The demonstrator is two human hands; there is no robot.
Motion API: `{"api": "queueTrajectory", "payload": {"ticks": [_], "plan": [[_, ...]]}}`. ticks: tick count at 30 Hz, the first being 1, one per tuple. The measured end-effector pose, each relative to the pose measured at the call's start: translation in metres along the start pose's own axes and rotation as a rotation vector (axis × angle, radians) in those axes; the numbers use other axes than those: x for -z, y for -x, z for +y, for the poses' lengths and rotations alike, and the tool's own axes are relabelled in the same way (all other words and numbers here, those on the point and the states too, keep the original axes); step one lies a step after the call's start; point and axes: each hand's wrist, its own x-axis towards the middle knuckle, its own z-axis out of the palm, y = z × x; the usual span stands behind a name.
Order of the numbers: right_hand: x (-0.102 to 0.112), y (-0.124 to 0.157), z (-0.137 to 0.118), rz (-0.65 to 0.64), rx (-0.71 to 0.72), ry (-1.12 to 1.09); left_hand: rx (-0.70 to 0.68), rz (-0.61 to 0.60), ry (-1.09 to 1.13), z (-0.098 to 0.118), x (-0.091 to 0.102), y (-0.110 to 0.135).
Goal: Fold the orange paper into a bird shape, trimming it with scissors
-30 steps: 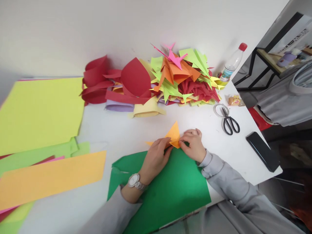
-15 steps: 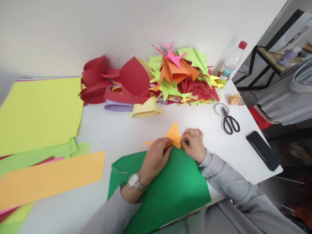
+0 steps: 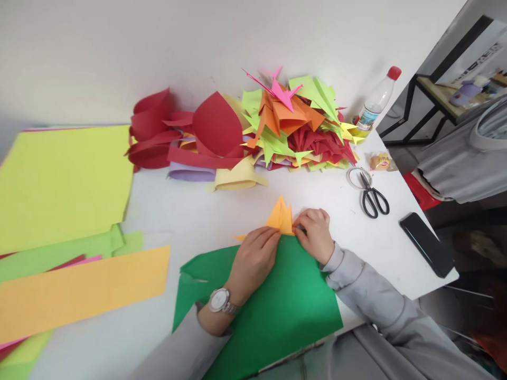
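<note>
A partly folded piece of orange paper [image 3: 282, 217] rises in points between my hands, at the far edge of a green sheet [image 3: 293, 295]. My left hand [image 3: 255, 253], with a silver watch [image 3: 219, 300] at the wrist, presses its fingers together on the paper's lower left part. From the right, my right hand [image 3: 316, 232] pinches the paper's lower right corner between thumb and finger. The fingers hide the paper's lower folds, and one thin orange tip sticks out left of my left hand.
Folded paper shapes [image 3: 293, 124] in several colours are heaped against the wall. Coloured sheets [image 3: 67, 184] and an orange strip [image 3: 87, 290] lie at left. On the right are scissors [image 3: 372, 200], a tape roll [image 3: 354, 178], a black phone [image 3: 426, 244], a wrapped snack [image 3: 381, 161] and a plastic bottle [image 3: 374, 103].
The orange paper's right side now stands up in a second narrow point. My left hand has shifted slightly, its fingers closer together; my right hand has barely moved.
</note>
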Motion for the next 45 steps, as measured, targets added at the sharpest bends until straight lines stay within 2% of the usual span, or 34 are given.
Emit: {"api": "queueTrajectory", "payload": {"ticks": [6,18,25,29,32,37,45], "plan": [[0.003,-0.003,0.010,-0.048,0.086,-0.008,-0.015,-0.020,-0.007,-0.001,0.000,0.000],[0.003,-0.002,0.008,-0.026,0.067,0.004,-0.026,-0.018,-0.029,-0.001,0.001,-0.001],[-0.001,-0.004,0.010,0.020,0.031,-0.055,-0.011,0.037,-0.188,0.024,0.005,0.002],[-0.002,-0.003,0.010,0.053,0.048,-0.080,0.034,-0.008,-0.210,0.040,0.001,0.007],[-0.003,-0.003,0.011,0.066,0.066,-0.076,0.055,-0.039,-0.208,0.044,-0.003,0.011],[-0.003,0.001,0.016,0.089,0.182,-0.011,0.055,-0.032,-0.160,0.042,-0.005,0.014],[0.002,0.001,0.027,0.048,0.508,0.190,0.089,-0.043,-0.107,0.040,-0.007,0.014]]}}
